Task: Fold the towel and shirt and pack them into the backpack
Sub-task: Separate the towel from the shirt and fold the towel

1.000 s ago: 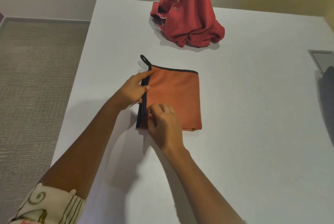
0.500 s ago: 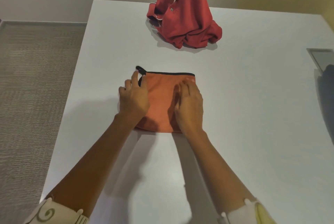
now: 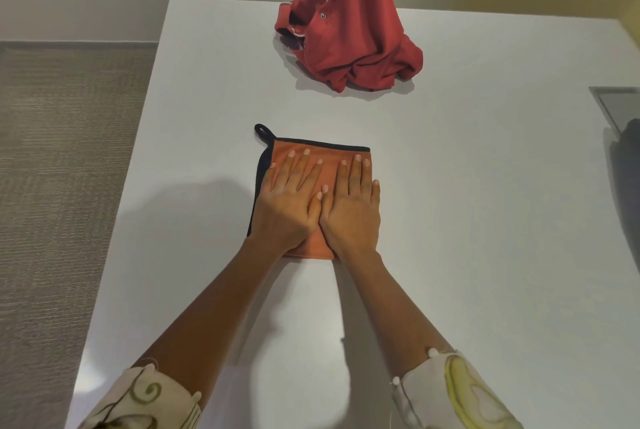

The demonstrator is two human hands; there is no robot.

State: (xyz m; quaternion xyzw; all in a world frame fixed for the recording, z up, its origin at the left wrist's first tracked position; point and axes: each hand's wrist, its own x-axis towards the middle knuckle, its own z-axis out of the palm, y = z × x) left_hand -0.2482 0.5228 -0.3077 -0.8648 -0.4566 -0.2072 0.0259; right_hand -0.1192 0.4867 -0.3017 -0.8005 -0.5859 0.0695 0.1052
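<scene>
So here's where we're at: both of our hands are lying flat, palms down, on the folded orange towel [image 3: 330, 156]. Our left hand [image 3: 287, 207] has its fingers [image 3: 301, 169] straight and fanned out a bit, with small gaps between them. Our right hand [image 3: 349, 214] has its fingers [image 3: 356, 175] straight too, but held closer together, and the little finger sits right at the towel's right edge. The two thumbs lie side by side in the middle, touching or as good as. Nothing is pinched or gripped, it's just flat pressing.

The towel sits on the white table [image 3: 485, 186] directly under our fingers, in a neat squarish fold. Its dark trim runs just beyond our fingertips along the far edge, and down the side just left of our left little finger. The little dark hanging loop [image 3: 262, 132] sticks out at the far left corner, a bit past our left fingertips and untouched.

The red shirt [image 3: 349, 30] is well beyond our fingertips, toward the far side of the table, heaped in a crumpled pile. Well off to the right of our right fingers, at the frame's edge, there's a dark shape [image 3: 627, 165] with a grey flat thing [image 3: 616, 99] behind it. Both are too cut off for us to tell what they are. Patterned cream sleeves [image 3: 145, 401] show on our forearms.
</scene>
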